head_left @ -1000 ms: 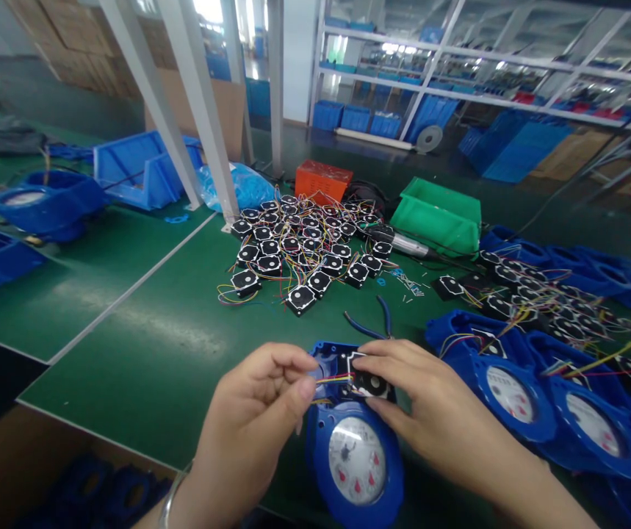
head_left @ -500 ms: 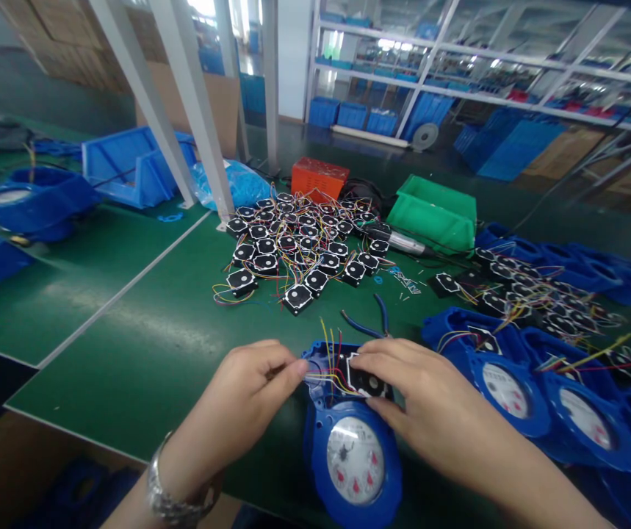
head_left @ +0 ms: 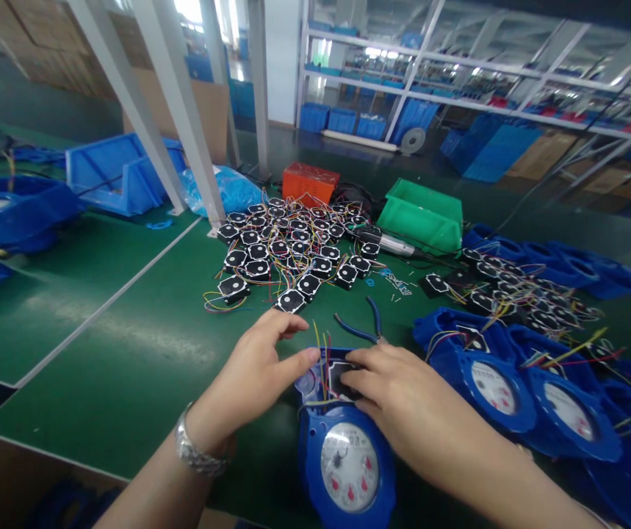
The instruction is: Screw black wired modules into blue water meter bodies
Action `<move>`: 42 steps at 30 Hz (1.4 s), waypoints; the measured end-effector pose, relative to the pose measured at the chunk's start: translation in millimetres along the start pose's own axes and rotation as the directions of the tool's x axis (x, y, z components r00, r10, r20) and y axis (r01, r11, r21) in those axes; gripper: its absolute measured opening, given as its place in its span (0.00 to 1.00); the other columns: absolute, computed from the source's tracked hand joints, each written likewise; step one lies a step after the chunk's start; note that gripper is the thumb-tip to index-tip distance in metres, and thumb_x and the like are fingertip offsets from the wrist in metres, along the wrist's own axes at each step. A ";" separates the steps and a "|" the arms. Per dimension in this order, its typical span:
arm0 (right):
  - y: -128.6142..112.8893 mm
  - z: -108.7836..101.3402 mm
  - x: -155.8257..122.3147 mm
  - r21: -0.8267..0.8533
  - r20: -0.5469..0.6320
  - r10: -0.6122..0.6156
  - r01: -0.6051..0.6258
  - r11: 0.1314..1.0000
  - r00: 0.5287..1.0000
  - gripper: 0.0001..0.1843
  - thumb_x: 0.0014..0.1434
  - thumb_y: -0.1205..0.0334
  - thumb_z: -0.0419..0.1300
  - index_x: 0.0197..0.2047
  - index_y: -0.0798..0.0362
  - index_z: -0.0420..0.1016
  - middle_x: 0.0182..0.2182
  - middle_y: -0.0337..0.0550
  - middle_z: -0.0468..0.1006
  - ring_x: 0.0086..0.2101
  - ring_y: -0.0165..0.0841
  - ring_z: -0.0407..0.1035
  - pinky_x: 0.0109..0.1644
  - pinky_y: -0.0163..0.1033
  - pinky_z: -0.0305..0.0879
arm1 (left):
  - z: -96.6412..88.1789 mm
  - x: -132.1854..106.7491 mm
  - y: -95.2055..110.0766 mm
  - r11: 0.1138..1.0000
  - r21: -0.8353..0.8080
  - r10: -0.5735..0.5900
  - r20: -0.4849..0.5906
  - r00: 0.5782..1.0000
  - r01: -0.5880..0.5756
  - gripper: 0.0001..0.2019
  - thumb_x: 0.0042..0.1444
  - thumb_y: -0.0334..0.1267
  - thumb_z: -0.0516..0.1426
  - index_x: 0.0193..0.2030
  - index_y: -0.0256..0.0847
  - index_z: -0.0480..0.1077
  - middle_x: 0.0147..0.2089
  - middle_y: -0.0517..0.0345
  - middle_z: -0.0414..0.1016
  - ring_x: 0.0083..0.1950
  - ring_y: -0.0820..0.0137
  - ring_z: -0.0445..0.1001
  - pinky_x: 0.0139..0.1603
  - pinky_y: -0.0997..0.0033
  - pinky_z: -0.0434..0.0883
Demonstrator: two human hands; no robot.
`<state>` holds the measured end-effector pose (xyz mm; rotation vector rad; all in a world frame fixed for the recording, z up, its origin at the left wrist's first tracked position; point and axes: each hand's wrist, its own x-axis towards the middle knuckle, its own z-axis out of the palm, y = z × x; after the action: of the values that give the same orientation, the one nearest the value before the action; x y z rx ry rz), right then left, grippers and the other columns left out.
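In front of me a blue water meter [head_left: 315,430] lies on the green bench, its round white dial with red pointers nearest me. A black module with a white outline [head_left: 339,378] sits in the meter's upper compartment. My right hand [head_left: 397,393] holds this module, its fingers on top and partly covering it. Thin yellow and red wires [head_left: 325,360] stick up beside the module, and paler ones bend across the compartment's front edge. My left hand [head_left: 263,367] hovers at the compartment's left side, thumb and fingers apart, thumb tip close to the wires.
Blue-handled pliers [head_left: 367,327] lie just beyond the meter. Many black modules with wires [head_left: 298,250] are heaped farther back, before an orange box [head_left: 309,184] and a green bin [head_left: 421,213]. More blue meters [head_left: 494,386] line the right. A white post [head_left: 177,95] rises at left.
My left hand has let go of the wires and opened, moving slightly up. The wires now bend across the front of the compartment. My right hand stays on the module.
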<state>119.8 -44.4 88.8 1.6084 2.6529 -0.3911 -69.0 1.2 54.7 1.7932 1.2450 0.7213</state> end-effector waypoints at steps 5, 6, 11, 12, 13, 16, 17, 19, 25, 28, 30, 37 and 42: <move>5.8 -20.5 -7.1 -0.066 -0.107 -0.021 0.014 0.998 0.994 0.15 0.50 0.66 0.60 0.43 0.44 0.69 0.38 0.33 0.67 0.38 0.27 0.62 0.45 0.36 0.60 | -6.5 26.3 15.4 0.989 0.082 0.110 0.113 0.987 -0.120 0.21 0.48 0.45 0.56 0.49 0.40 0.63 0.48 0.54 0.66 0.47 0.67 0.65 0.49 0.66 0.63; 10.8 -30.9 -5.8 -0.095 -0.140 -0.013 -0.001 0.995 0.990 0.15 0.50 0.66 0.60 0.42 0.45 0.70 0.38 0.32 0.67 0.39 0.26 0.62 0.44 0.35 0.60 | -5.4 31.7 18.8 0.982 0.110 0.134 0.152 0.979 -0.151 0.23 0.47 0.46 0.56 0.50 0.41 0.62 0.48 0.54 0.66 0.47 0.67 0.65 0.49 0.66 0.63; 57.7 -91.9 31.1 -0.237 -0.207 0.278 -0.324 0.916 0.938 0.13 0.55 0.60 0.56 0.45 0.47 0.70 0.41 0.34 0.67 0.41 0.28 0.63 0.45 0.33 0.60 | 14.5 51.3 27.6 0.911 0.224 0.195 0.507 0.840 -0.347 0.21 0.44 0.47 0.57 0.46 0.42 0.68 0.43 0.54 0.72 0.43 0.62 0.70 0.43 0.64 0.66; 71.0 -99.4 43.9 -0.259 -0.208 0.355 -0.402 0.878 0.911 0.13 0.56 0.59 0.54 0.46 0.47 0.70 0.39 0.34 0.67 0.39 0.28 0.63 0.44 0.33 0.60 | 19.7 53.3 27.2 0.898 0.244 0.183 0.552 0.814 -0.367 0.19 0.43 0.47 0.57 0.43 0.43 0.69 0.41 0.54 0.74 0.41 0.62 0.71 0.41 0.64 0.67; 85.3 -103.8 57.5 -0.276 -0.206 0.418 -0.463 0.842 0.885 0.13 0.57 0.59 0.53 0.45 0.47 0.70 0.38 0.35 0.68 0.38 0.28 0.63 0.44 0.34 0.60 | 24.5 54.6 26.2 0.889 0.258 0.170 0.583 0.795 -0.380 0.18 0.42 0.46 0.57 0.41 0.43 0.71 0.39 0.55 0.75 0.39 0.61 0.72 0.39 0.65 0.67; 130.6 -98.1 97.7 -0.311 -0.140 0.479 -0.497 0.810 0.867 0.13 0.59 0.59 0.50 0.46 0.49 0.69 0.40 0.37 0.67 0.40 0.28 0.62 0.45 0.33 0.59 | 33.3 55.7 22.5 0.876 0.283 0.147 0.616 0.774 -0.392 0.16 0.41 0.47 0.57 0.39 0.46 0.71 0.37 0.56 0.76 0.38 0.60 0.73 0.37 0.64 0.68; 145.5 -91.5 109.4 -0.321 -0.100 0.479 -0.484 0.814 0.872 0.14 0.59 0.59 0.50 0.47 0.50 0.68 0.40 0.39 0.67 0.41 0.28 0.62 0.46 0.32 0.59 | 34.2 55.5 21.8 0.874 0.287 0.145 0.615 0.775 -0.392 0.17 0.41 0.47 0.57 0.40 0.46 0.71 0.37 0.56 0.76 0.39 0.59 0.73 0.37 0.64 0.68; 172.9 -75.7 129.0 -0.342 -0.012 0.484 -0.459 0.820 0.875 0.15 0.60 0.60 0.49 0.48 0.56 0.67 0.40 0.43 0.66 0.41 0.26 0.62 0.48 0.33 0.60 | 33.9 55.2 21.7 0.871 0.294 0.143 0.615 0.775 -0.394 0.18 0.41 0.48 0.57 0.40 0.46 0.70 0.38 0.55 0.75 0.39 0.58 0.72 0.38 0.62 0.68; 227.4 -40.2 167.7 -0.417 0.132 0.520 -0.429 0.802 0.844 0.19 0.61 0.56 0.48 0.46 0.65 0.62 0.40 0.47 0.62 0.43 0.26 0.59 0.51 0.37 0.59 | 31.9 58.3 26.9 0.877 0.313 0.081 0.651 0.755 -0.365 0.16 0.41 0.49 0.57 0.35 0.42 0.71 0.33 0.52 0.76 0.36 0.56 0.73 0.34 0.60 0.69; 241.8 -29.6 180.4 -0.432 0.151 0.528 -0.424 0.796 0.836 0.19 0.61 0.57 0.49 0.49 0.64 0.60 0.41 0.48 0.61 0.44 0.26 0.58 0.51 0.37 0.60 | 33.3 59.7 27.0 0.884 0.302 0.083 0.648 0.757 -0.356 0.16 0.41 0.49 0.58 0.35 0.41 0.70 0.33 0.52 0.76 0.35 0.56 0.73 0.35 0.59 0.69; 248.3 -21.9 185.7 -0.435 0.140 0.538 -0.437 0.787 0.831 0.20 0.61 0.58 0.49 0.51 0.64 0.58 0.42 0.49 0.61 0.44 0.27 0.58 0.51 0.37 0.60 | 34.3 60.2 26.1 0.895 0.287 0.081 0.648 0.757 -0.341 0.16 0.41 0.49 0.58 0.35 0.41 0.70 0.34 0.52 0.75 0.36 0.57 0.73 0.36 0.58 0.69; 249.0 -18.3 181.5 -0.399 -0.004 0.541 -0.497 0.770 0.841 0.19 0.60 0.59 0.51 0.49 0.65 0.60 0.41 0.48 0.61 0.44 0.27 0.58 0.50 0.37 0.60 | 35.8 60.3 23.7 0.899 0.283 0.082 0.643 0.761 -0.336 0.17 0.41 0.50 0.58 0.36 0.43 0.70 0.34 0.52 0.75 0.36 0.57 0.73 0.36 0.58 0.69; 223.3 -71.8 156.2 -0.324 -0.262 0.515 -0.577 0.750 0.816 0.21 0.54 0.62 0.55 0.50 0.63 0.58 0.40 0.49 0.63 0.41 0.31 0.60 0.47 0.36 0.60 | 34.8 59.6 25.7 0.881 0.322 0.060 0.651 0.757 -0.346 0.18 0.41 0.50 0.57 0.38 0.44 0.70 0.34 0.51 0.75 0.36 0.56 0.73 0.35 0.59 0.69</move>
<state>249.9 205.6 90.6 2.2031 1.9915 0.2824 -7.9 42.1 59.6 2.2984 0.7725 -0.0926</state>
